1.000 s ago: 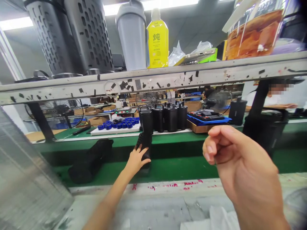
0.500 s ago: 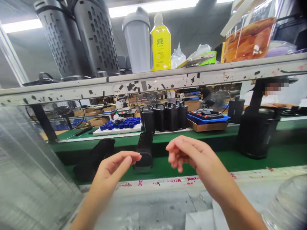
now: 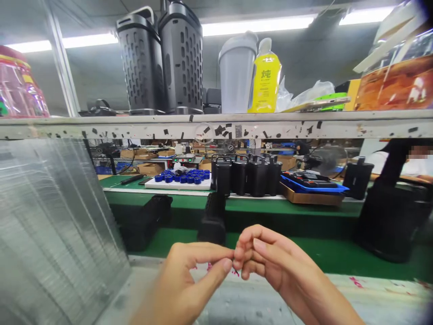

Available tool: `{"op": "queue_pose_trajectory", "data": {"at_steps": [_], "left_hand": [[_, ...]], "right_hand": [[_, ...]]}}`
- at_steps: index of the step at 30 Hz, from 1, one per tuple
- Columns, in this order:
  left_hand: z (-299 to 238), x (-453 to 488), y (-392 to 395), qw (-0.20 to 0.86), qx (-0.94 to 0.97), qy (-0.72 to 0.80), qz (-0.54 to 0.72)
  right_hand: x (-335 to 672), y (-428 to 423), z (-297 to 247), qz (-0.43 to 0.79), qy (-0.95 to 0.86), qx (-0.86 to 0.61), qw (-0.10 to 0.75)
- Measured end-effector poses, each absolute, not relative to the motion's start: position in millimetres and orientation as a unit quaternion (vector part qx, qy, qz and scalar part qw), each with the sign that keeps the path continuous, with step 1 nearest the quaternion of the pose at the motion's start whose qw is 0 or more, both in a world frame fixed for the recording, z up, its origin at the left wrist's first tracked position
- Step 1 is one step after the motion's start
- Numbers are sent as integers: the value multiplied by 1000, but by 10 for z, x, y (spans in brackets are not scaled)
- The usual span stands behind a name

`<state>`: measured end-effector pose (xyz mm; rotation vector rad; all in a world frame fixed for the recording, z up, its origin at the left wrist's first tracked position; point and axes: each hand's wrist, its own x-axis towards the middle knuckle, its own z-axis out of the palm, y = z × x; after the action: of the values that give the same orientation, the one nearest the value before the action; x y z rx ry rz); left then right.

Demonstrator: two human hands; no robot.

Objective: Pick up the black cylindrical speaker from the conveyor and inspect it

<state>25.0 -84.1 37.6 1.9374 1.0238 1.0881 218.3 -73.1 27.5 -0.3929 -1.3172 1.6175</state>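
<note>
A clear ribbed plastic sheet (image 3: 57,225) blurs the left of the view. On the green workbench (image 3: 304,255), a black grilled cylinder (image 3: 212,228) sits just beyond the hands. The left hand (image 3: 181,284) and right hand (image 3: 280,266) meet, fingers curled, their fingertips (image 3: 237,257) pressed together; anything pinched there is too small to make out.

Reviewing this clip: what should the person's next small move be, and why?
Probably reach forward with the right hand to the black cylindrical housing on the green bench. It seems the sensible move: that hand and the left hand meet at the fingertips, holding nothing visible, and the housing lies nearest them.
</note>
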Motion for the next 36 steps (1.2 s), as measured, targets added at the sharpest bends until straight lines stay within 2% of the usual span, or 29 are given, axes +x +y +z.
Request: {"op": "queue_pose_trajectory", "data": {"at_steps": [11,17,22,30,34,36], "left_hand": [[255,318,-730,236,779,355,459],[241,279,-675,239,804,359,410],[179,279,-639,195,800,368,433],[220,261,-602,281,759,405,426],[196,238,-523,156,760,496,390],[199,237,-513,131,754,530,365]], "right_hand": [[2187,-808,374,598,-579,-264,487],[2159,-801,348,602,-581,-248,488],[2111,-791,313,623,-567,-233,485],[2081,-815,314,630,-565,-237,478],[2079,-786,285,615,-574,-254,476],[2093,-760,262,589,-582,-265,495]]}}
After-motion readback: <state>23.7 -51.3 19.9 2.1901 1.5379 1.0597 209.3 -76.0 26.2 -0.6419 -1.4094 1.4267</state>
